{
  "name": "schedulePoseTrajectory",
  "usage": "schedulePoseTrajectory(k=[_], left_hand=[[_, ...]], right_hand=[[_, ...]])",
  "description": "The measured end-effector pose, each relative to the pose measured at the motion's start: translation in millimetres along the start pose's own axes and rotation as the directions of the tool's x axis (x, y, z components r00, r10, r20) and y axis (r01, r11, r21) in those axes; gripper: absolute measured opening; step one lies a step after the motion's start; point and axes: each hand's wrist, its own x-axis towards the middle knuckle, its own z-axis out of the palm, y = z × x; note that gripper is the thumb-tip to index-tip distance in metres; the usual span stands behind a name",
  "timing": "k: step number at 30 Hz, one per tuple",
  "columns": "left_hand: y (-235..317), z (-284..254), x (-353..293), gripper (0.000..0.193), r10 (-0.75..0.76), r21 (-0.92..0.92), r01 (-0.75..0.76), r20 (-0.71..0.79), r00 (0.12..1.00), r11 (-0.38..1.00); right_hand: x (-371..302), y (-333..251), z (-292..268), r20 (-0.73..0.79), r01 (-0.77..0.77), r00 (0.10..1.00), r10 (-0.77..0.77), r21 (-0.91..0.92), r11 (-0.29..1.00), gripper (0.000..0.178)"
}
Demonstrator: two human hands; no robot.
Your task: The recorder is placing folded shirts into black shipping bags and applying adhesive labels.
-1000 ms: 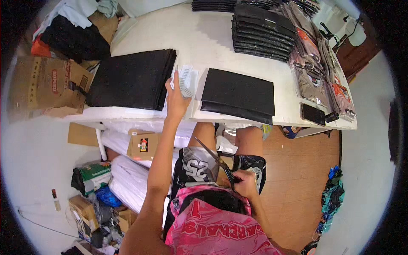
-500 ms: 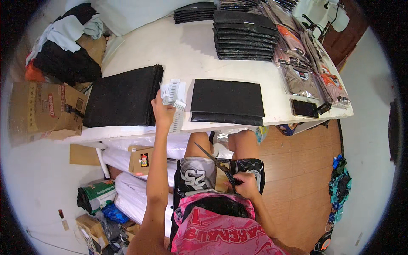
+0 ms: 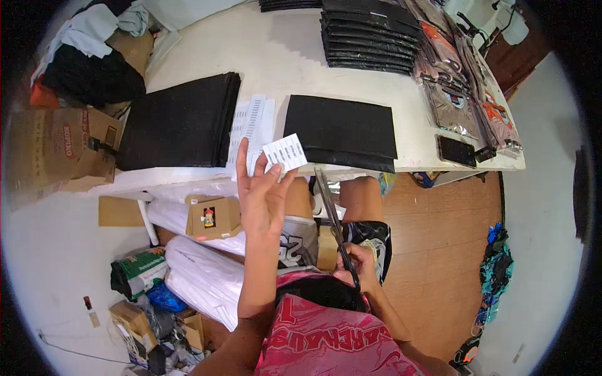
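Note:
My left hand (image 3: 258, 197) is raised at the table's front edge, its fingers and thumb pinching a small white printed paper slip (image 3: 287, 152). Behind it, white printed sheets (image 3: 251, 122) lie on the table, partly covered by the hand. My right hand (image 3: 359, 260) rests over my lap, closed on the handles of a pair of long scissors (image 3: 331, 210). The blades point up toward the table and look nearly closed. A flat black plastic pouch (image 3: 342, 131) lies right of the slip. Left of the sheets is a stack of black plastic bags (image 3: 179, 125).
Black packages are piled (image 3: 370, 41) at the back of the white table (image 3: 288, 75). Clear-bagged beige garments (image 3: 451, 113) line its right side, near a phone (image 3: 456, 151). A cardboard box (image 3: 69, 150) stands left. Wrapped white rolls (image 3: 200, 272) lie below.
My left hand has drawn back from the sheets and moved right, bringing the slip over beside the black pouch. The scissors have swung more upright, blades nearer the table edge. The view has shifted slightly.

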Motion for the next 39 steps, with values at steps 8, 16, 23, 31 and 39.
schedulePoseTrajectory(k=[8,16,23,31,39], left_hand=[[-12,21,-20,0.080,-0.028,-0.146,0.036,0.057,0.998,0.989],[-11,23,-24,0.083,-0.021,-0.128,0.031,0.080,0.997,0.991],[-9,25,-27,0.085,-0.041,-0.126,0.050,0.075,0.996,0.991],[-11,21,-26,0.084,-0.049,-0.152,0.062,0.087,0.995,0.986],[-9,24,-27,0.083,-0.049,-0.158,0.064,0.092,0.995,0.985]], right_hand=[[7,-27,8,0.028,0.050,0.998,-0.053,0.093,0.994,0.039],[3,-32,8,-0.007,0.040,0.999,-0.039,0.113,0.993,0.041],[5,-33,10,-0.019,0.047,0.999,-0.046,0.103,0.994,0.039],[3,-32,8,-0.014,0.047,0.999,-0.046,0.062,0.997,0.040],[6,-37,11,-0.037,0.071,0.997,-0.068,0.088,0.994,0.039]])
